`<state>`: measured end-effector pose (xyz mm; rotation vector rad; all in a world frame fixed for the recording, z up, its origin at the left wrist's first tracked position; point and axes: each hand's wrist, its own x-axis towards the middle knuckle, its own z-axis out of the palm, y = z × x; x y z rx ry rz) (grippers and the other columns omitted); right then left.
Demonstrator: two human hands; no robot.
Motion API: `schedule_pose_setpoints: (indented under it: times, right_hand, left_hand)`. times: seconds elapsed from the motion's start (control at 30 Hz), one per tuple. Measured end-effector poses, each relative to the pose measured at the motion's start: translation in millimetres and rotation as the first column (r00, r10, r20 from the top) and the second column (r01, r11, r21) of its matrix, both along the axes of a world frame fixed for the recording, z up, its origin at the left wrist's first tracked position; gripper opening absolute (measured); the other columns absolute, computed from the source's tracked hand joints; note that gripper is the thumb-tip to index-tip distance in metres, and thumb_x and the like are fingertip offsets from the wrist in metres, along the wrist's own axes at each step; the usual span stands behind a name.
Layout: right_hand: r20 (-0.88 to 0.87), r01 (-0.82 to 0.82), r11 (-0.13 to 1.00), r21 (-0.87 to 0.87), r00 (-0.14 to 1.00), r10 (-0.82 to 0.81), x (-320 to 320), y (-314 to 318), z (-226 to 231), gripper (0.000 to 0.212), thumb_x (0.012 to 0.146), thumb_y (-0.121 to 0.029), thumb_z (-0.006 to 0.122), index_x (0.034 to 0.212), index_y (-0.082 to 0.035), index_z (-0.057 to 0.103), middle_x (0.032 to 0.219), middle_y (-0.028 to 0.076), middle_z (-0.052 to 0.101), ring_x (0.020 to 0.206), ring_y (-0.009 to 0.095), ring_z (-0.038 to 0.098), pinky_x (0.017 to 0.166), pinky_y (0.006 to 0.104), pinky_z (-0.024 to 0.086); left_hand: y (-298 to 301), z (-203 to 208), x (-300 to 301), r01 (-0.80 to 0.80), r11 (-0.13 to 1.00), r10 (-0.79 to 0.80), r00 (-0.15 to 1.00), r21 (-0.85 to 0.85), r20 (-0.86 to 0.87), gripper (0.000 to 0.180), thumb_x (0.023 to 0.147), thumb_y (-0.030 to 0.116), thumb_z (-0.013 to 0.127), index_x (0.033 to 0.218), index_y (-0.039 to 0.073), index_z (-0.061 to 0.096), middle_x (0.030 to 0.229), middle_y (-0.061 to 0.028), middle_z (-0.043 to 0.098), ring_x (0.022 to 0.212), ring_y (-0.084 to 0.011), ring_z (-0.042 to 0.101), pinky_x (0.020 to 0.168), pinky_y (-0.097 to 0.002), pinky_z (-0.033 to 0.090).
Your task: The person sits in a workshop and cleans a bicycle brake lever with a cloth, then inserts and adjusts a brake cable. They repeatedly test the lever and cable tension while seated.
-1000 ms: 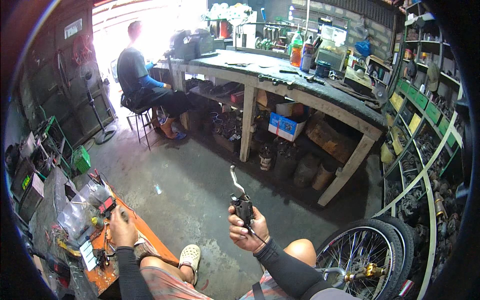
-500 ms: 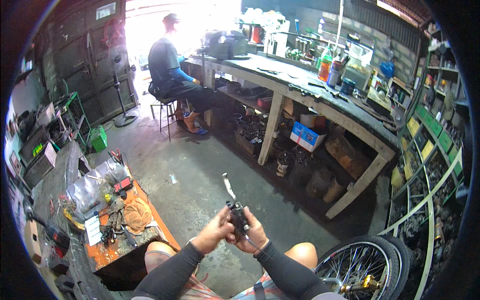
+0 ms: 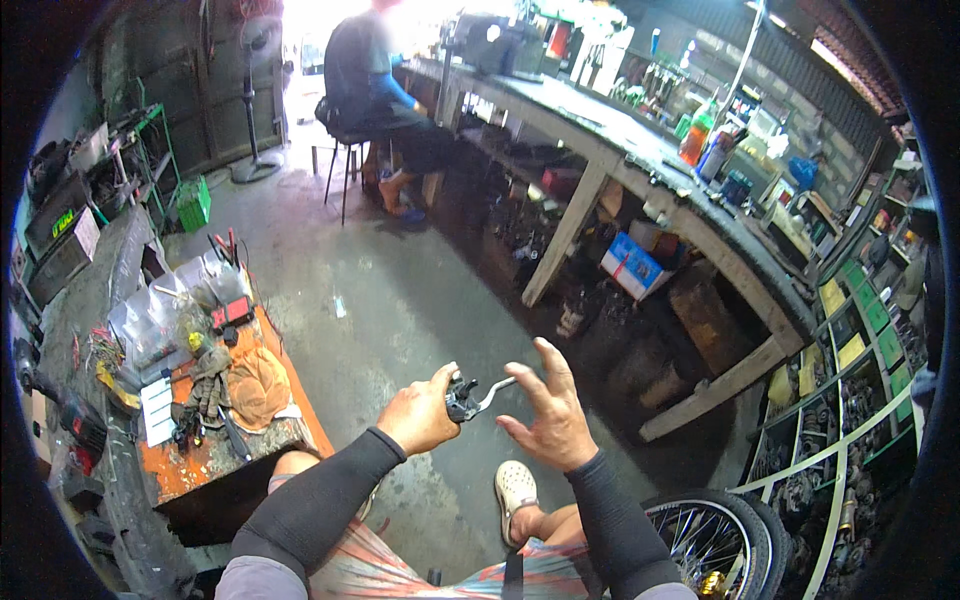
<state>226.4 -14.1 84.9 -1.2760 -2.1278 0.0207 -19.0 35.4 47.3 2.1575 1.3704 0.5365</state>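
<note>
A small brake lever assembly, black body with a curved silver lever (image 3: 486,400), is held above the floor in front of my knees. My left hand (image 3: 418,414) is closed around the black body (image 3: 461,398), and its thumb side faces up. The silver lever sticks out to the right of that hand. My right hand (image 3: 550,418) is open with fingers spread, just beyond the lever's tip. Whether a fingertip touches the lever, I cannot tell.
At left, an orange-topped table (image 3: 318,432) bears an orange cloth (image 3: 258,388), gloves and clear plastic bins (image 3: 150,325). A bicycle wheel (image 3: 705,535) stands at lower right. A long workbench (image 3: 690,215) runs along the right, where a person (image 3: 358,85) sits on a stool.
My right hand has let go of the brake lever assembly and opened to the right. The lever has swung from pointing away to pointing right. My view has shifted, showing one shoe.
</note>
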Motion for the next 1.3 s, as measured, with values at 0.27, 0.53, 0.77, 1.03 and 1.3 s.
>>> schedule_pose_setpoints:
  times: [0.27,0.53,0.77,1.03,1.3]
  right_hand:
    - [0.089,-0.136,0.987,-0.081,0.986,0.143,-20,13,-37,0.040,0.076,-0.023,0.095,0.109,-0.011,0.074,0.109,0.009,0.069,0.114,0.030,0.066,0.110,0.0524,0.047]
    - [-0.009,-0.089,0.956,-0.281,0.996,0.090,-11,10,-21,0.038,0.075,-0.018,0.095,0.106,-0.008,0.076,0.106,0.009,0.069,0.111,0.032,0.066,0.101,0.0481,0.054]
    - [-0.022,-0.209,0.959,-0.193,0.978,0.209,2,0,-37,0.030,0.079,-0.011,0.090,0.105,-0.008,0.076,0.106,0.009,0.071,0.102,0.031,0.068,0.089,0.0432,0.057]
    - [-0.100,0.066,0.992,-0.112,0.992,-0.077,-33,-25,-49,0.035,0.082,-0.010,0.087,0.114,-0.006,0.073,0.115,0.013,0.072,0.107,0.034,0.070,0.093,0.0427,0.058]
    - [-0.650,-0.032,0.801,-0.598,0.605,-0.461,16,11,-63,0.023,0.100,-0.002,0.073,0.123,-0.001,0.071,0.103,0.010,0.078,0.090,0.017,0.075,0.082,0.0317,0.062]
  left_hand:
    - [1,-11,0,0.091,0.994,-0.094,0.994,-0.069,-0.050,0.081,0.080,0.016,0.081,0.154,0.004,0.049,0.109,-0.0284,0.076,0.104,-0.0463,0.075,0.093,-0.0528,0.060]
    - [-1,-11,3,0.156,0.987,-0.156,0.988,-0.025,0.006,0.079,0.081,0.012,0.077,0.154,0.004,0.050,0.111,-0.0272,0.077,0.105,-0.0454,0.075,0.093,-0.0521,0.060]
    - [-11,-5,5,0.146,0.984,-0.151,0.988,-0.101,-0.044,0.079,0.080,0.012,0.078,0.154,0.004,0.052,0.113,-0.0274,0.076,0.108,-0.0445,0.074,0.095,-0.0510,0.060]
    - [-13,-13,15,-0.009,0.996,0.007,1.000,-0.090,-0.019,0.090,0.077,0.017,0.087,0.157,0.006,0.049,0.113,-0.0273,0.076,0.108,-0.0431,0.075,0.096,-0.0484,0.059]
    - [23,-43,15,0.447,0.771,0.137,0.580,-0.454,0.803,0.106,0.088,0.012,0.088,0.169,-0.005,0.023,0.146,-0.0243,0.063,0.115,-0.0337,0.075,0.099,-0.0419,0.063]
